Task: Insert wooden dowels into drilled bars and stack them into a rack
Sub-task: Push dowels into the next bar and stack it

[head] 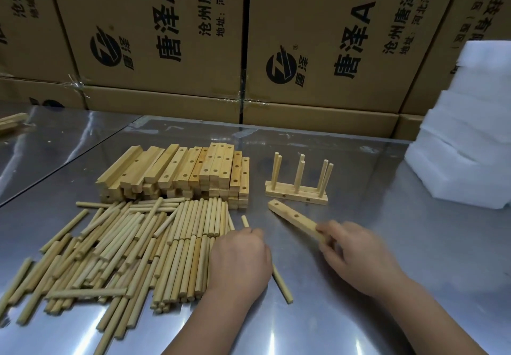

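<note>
On my feed, a drilled bar sits in the grip of the right hand, fingers and thumb curled round its near end. The bar angles away to the far left, low over the steel table, with two holes showing in its top face. I cannot tell whether its far tip touches the surface.

The left hand is closed, knuckles up, and pinches a dowel whose tip pokes out just beyond the fingertips. A length of dowel also runs out from under the heel of that hand toward the near right; I cannot tell whether it is the same piece.

Just beyond the held bar stands a rack section: two bars lying side by side, each carrying three upright dowels, with side holes facing me.

To the left of it, at the far side of the work area, is a stack of drilled bars, packed close in several layers with their holes upward. In front of that stack, a pile of loose dowels spreads across the near left of the table. Those nearest the left hand lie in fairly neat parallel rows, and those farther left are scattered and crossed.

Printed cardboard cartons wall off the far edge of the table. White foam blocks are piled at the far right, and a few more wooden pieces show at the far left edge.
</note>
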